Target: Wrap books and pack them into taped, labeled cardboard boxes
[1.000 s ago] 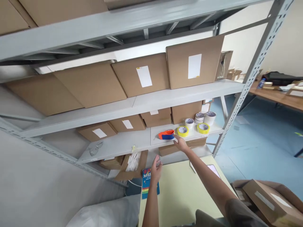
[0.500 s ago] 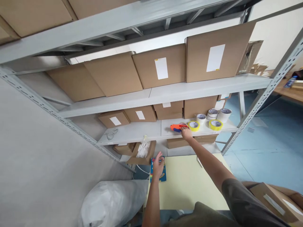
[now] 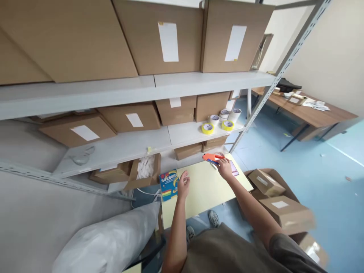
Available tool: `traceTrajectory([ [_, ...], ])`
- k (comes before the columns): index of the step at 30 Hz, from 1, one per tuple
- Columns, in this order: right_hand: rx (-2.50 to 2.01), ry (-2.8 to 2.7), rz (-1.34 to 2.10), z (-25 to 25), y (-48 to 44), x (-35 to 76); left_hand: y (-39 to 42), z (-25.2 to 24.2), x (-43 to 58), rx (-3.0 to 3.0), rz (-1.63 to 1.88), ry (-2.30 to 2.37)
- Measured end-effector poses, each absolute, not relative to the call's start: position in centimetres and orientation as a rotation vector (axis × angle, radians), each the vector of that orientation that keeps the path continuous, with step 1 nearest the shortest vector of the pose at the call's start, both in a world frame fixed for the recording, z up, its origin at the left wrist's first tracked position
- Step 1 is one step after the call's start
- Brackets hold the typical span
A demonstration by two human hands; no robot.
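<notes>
My right hand (image 3: 224, 168) is closed round the handle of an orange and blue tape dispenser (image 3: 209, 157), held over the far side of a pale yellow table (image 3: 203, 193). Part of a tape roll shows behind the fingers. My left hand (image 3: 183, 185) has its fingers loosely bent and apart, with nothing in it. It hovers at the right edge of a blue book (image 3: 167, 185) that lies on the table's left end. Close to my right hand lies a phone-like thing with a lit screen (image 3: 234, 168), partly covered.
Beyond the table stands a grey shelf rack (image 3: 187, 85) with cardboard boxes (image 3: 213, 106). Yellow tape rolls (image 3: 207, 128) and white rolls (image 3: 214, 120) sit on its lower shelf. A large white sack (image 3: 113, 239) is at left; open cartons (image 3: 287, 212) stand on the floor at right.
The tape dispenser has come off the shelf, down and toward me in my right hand, and is over the table. My view has turned right and downward. My left hand stays by the book.
</notes>
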State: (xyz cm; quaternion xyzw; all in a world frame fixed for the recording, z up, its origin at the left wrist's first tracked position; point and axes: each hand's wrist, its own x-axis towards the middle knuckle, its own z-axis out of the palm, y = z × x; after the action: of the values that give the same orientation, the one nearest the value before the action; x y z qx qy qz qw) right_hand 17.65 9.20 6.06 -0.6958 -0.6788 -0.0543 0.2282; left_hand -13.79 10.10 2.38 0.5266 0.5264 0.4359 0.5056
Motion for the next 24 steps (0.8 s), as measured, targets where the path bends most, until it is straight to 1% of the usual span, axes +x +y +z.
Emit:
traceTrajectory([
  [4, -2.061, -1.874, -0.016, 1.4, 3.2, 19.3, 8.3, 1.5, -11.7, 1.275, 1.001, 1.281],
  [7, -2.170, -1.880, 0.144, -2.0, 0.4, 20.8, 6.8, 0.8, -10.7, 1.281, 0.993, 1.316],
  [14, -2.371, -1.823, 0.566, -9.4, -1.5, 26.6, 1.5, -1.6, -9.4, 1.223, 0.943, 1.501],
  [17, -2.415, -1.759, 0.691, -11.9, -1.8, 28.9, -1.1, -2.2, -8.4, 1.192, 0.901, 1.587],
  [20, -2.404, -1.744, 0.736, -12.9, -2.1, 30.0, -2.7, -2.2, -6.9, 1.185, 0.883, 1.632],
  [24, -2.331, -1.675, 0.749, -11.0, -1.6, 30.1, -2.0, -1.2, -4.0, 1.190, 0.886, 1.620],
])
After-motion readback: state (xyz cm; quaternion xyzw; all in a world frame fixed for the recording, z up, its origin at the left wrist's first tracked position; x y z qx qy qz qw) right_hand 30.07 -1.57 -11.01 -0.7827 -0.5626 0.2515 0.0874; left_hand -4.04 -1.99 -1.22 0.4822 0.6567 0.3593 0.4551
